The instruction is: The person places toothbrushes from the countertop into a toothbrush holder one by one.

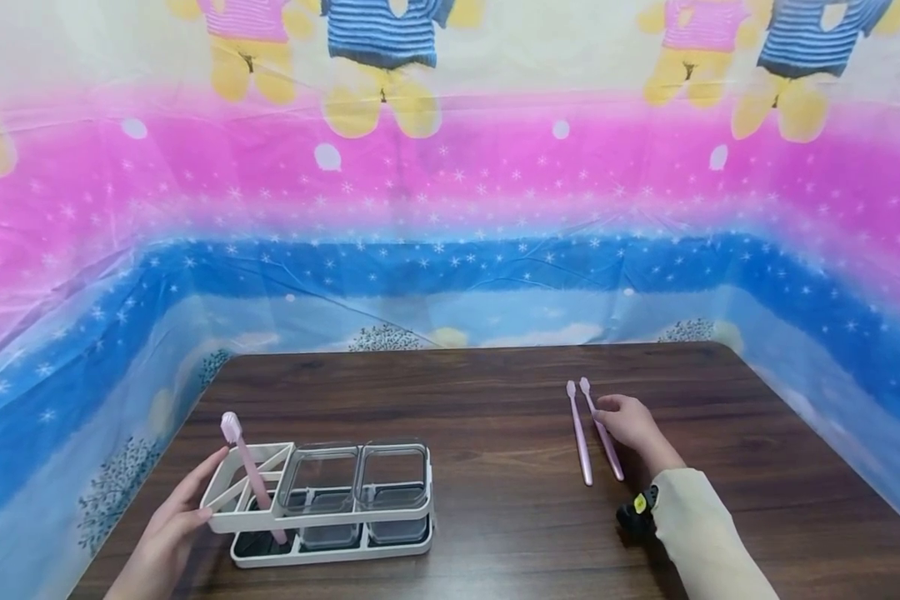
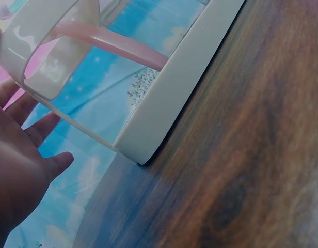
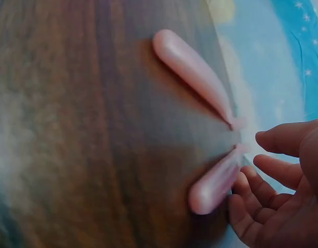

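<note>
A white two-tier toothbrush holder (image 1: 326,521) stands at the table's front left, with two clear cups (image 1: 393,479) in it. One pink toothbrush (image 1: 253,471) leans in its left compartment, bristle end up. My left hand (image 1: 167,521) holds the left end of the upper frame (image 2: 164,93), thumb at the front corner and fingers along the side. On the right lie two more pink toothbrushes side by side. My right hand (image 1: 632,425) is at the right toothbrush (image 1: 607,446), fingertips beside its handle (image 3: 213,188), thumb and forefinger apart. The left toothbrush (image 1: 581,442) lies free of the hand.
The dark wood-grain table (image 1: 487,517) has a rounded edge at its back. A printed cloth (image 1: 435,267) in pink and blue hangs round the back and both sides. A black strap device (image 1: 636,512) sits at the right cuff.
</note>
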A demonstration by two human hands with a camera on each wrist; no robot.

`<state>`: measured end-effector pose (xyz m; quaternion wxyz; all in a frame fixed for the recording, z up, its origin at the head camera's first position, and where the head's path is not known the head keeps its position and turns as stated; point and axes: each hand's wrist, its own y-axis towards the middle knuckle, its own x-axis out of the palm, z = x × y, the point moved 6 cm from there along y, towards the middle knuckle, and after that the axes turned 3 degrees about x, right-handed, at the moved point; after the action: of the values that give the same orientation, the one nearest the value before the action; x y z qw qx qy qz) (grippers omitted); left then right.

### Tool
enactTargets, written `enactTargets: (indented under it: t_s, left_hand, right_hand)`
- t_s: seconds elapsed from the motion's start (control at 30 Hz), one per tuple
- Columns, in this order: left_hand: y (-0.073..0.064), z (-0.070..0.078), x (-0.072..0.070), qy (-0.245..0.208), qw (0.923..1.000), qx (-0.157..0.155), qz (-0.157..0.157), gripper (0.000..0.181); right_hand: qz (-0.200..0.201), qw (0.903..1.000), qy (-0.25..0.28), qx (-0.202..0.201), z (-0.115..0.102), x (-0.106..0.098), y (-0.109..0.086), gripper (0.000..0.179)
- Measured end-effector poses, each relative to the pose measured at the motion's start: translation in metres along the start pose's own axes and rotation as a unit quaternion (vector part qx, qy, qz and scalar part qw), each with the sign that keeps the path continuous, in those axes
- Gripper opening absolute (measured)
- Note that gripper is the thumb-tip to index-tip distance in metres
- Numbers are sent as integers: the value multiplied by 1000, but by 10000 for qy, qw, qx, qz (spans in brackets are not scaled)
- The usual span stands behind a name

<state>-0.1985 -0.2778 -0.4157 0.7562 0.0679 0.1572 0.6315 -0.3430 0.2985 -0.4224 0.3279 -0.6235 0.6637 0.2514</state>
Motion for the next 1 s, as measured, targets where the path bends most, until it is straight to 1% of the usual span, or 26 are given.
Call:
enactTargets:
  t_s: [0.13,0.23,0.37,0.43,0.53,0.63,0.83,1.0]
  left_hand:
    - [-2,1,0,-320,9991,272,-37,62]
    - [-2,2,0,-367,9990,249,-30,62]
    - [0,1,-1,-204,9997,103,13,58]
    - [1,1,-1,-129,9999,81,9,58]
    - [1,1,-1,-139,9998,116,-29,58]
    - [1,2,-1,-207,9995,241,-74,60]
    - [2,1,0,-211,9995,223,-110,61]
    - [2,2,2,-374,9988,286,-116,62]
  right_hand:
    - [1,9999,-108,52,5,8,5,47]
    - [-18,9998,-160,93,3,9,6,48]
    - [-21,9996,-265,96,-3,5,7,48]
    - [-27,9994,-320,108,-5,4,7,48]
    - [-56,9990,-430,102,-7,5,7,48]
    - [-120,9985,-519,160,-6,7,8,49]
    - [-146,9974,-673,209,-9,9,8,46]
    - [-158,9963,-808,231,-12,8,7,43]
